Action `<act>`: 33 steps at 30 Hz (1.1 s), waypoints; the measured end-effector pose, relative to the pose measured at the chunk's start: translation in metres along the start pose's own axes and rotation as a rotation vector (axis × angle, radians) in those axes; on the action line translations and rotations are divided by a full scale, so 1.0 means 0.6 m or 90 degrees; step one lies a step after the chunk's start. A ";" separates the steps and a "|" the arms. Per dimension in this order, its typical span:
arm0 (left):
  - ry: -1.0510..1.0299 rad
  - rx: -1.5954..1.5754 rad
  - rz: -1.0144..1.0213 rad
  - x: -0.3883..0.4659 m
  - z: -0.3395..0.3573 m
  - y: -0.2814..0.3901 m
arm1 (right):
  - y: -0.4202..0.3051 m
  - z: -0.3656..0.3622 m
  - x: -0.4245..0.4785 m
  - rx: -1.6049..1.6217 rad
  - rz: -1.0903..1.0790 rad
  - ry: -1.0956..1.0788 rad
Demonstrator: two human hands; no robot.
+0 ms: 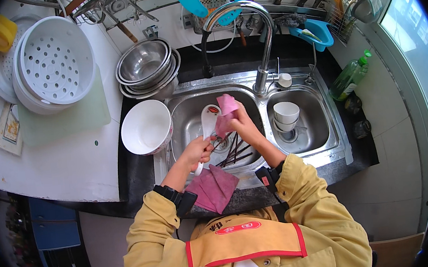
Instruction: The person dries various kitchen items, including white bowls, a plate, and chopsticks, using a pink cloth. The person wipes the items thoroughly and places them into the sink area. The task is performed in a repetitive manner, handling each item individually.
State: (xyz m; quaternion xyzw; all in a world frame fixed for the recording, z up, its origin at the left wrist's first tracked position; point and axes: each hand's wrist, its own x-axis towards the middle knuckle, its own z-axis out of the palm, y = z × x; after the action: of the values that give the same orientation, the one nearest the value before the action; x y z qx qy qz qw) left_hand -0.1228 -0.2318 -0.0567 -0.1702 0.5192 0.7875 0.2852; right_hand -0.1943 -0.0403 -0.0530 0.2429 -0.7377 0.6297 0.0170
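Over the larger bowl of the steel sink [185, 113], my left hand [195, 153] grips a white spoon [209, 123] by its handle. The spoon's head points away from me and bears a red and dark pattern. My right hand [242, 122] holds a pink cloth [228, 108] close beside the spoon's head; whether they touch I cannot tell. Below my hands, several dark chopsticks [235, 152] lie loose near the drain. A second, folded pink cloth [216, 190] lies on the sink's front edge, partly under my left forearm.
A white bowl [147, 127] and stacked steel basins [146, 64] stand left of the sink. Small white bowls [286, 114] sit stacked in the right basin. The faucet [267, 45] arches over the back. A green bottle [350, 78] stands at right, white colanders [55, 60] far left.
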 end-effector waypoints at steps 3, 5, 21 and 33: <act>0.005 0.191 -0.035 -0.015 0.010 0.005 | -0.021 0.001 0.019 -0.252 -0.176 -0.172; 0.009 0.372 -0.037 -0.022 0.014 0.012 | -0.021 -0.009 0.027 -0.392 -0.213 -0.299; 0.048 0.908 0.342 -0.029 -0.020 0.037 | 0.056 -0.025 0.026 -0.035 0.027 -0.265; 0.150 0.363 0.150 0.030 0.058 -0.024 | 0.093 0.098 -0.005 0.516 0.337 0.304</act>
State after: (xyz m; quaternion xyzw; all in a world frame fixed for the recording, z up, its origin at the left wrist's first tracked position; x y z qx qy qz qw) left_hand -0.1268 -0.1907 -0.0628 -0.1123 0.7643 0.6129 0.1662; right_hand -0.1963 -0.0895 -0.1175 -0.1141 -0.4475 0.8842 -0.0700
